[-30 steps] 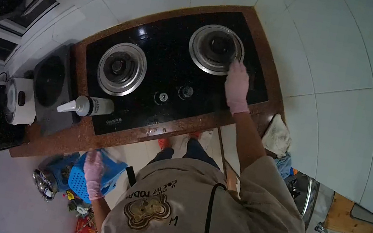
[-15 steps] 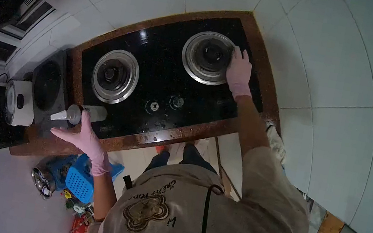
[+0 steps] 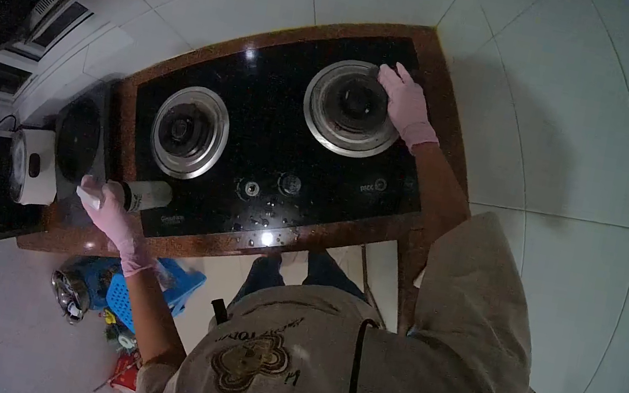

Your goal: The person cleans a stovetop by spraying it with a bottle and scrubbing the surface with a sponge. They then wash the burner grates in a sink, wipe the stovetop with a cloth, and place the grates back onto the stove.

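My left hand (image 3: 108, 212), in a pink glove, is closed around the spray-head end of a pale, translucent spray bottle (image 3: 148, 196). The bottle is tilted over the front left corner of the black gas hob (image 3: 263, 103), its base pointing right. On the right burner's metal ring (image 3: 314, 125), my right hand (image 3: 405, 105), also pink-gloved, rests at the upper right rim. Its fingertips are slightly apart and reach over the edge; the underside of the palm is hidden. The left burner (image 3: 182, 128) stands untouched, with its own shiny ring.
Water drops lie on the hob near the control knobs (image 3: 289, 184). A white appliance (image 3: 37, 169) stands left on the brown counter (image 3: 62, 242). Tiled walls (image 3: 593, 145) border the hob behind and to the right. A blue basket (image 3: 177, 283) is low at the left.
My left hand has gone from spread fingers beside the spray bottle to closing around its head. My right hand has slid upward along the right burner's rim. The view has shifted slightly.
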The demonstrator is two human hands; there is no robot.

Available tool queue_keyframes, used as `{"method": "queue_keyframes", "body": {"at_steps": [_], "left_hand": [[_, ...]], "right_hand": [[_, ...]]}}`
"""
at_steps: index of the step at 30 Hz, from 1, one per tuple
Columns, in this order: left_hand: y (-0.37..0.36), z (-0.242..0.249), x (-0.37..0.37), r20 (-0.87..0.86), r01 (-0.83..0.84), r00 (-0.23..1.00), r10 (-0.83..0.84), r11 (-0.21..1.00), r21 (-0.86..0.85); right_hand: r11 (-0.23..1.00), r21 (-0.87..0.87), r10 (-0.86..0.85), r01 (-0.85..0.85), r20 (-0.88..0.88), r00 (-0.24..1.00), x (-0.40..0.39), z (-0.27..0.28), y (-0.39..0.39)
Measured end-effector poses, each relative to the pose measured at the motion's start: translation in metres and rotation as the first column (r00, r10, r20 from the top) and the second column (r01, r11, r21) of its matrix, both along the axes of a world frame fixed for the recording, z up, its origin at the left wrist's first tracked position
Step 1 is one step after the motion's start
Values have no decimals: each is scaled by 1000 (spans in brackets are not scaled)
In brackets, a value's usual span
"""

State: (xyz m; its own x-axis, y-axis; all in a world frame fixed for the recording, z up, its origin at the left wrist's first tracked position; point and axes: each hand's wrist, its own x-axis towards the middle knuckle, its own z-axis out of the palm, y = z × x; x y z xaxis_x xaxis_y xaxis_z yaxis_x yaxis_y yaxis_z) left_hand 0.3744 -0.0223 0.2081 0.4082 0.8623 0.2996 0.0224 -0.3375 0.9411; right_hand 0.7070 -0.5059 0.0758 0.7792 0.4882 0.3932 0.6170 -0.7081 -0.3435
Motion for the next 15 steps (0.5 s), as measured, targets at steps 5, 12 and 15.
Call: {"method": "queue_keyframes", "body": {"at_steps": [5,12,15], "left_hand": [[-18,37,11,-107,163,982,-155,984,68],[-130,112,106,-713,900,277,-645,435,-44],[-176,54,164,-841,999,45,-540,14,44]], "right_hand": [[848,-469,-304,245,-53,951,-103,-2,-6],[927,-15,-361,376,-319,876,-48,12,7],[896,117,-358,428,-379,853,-54,-6,13]]}}
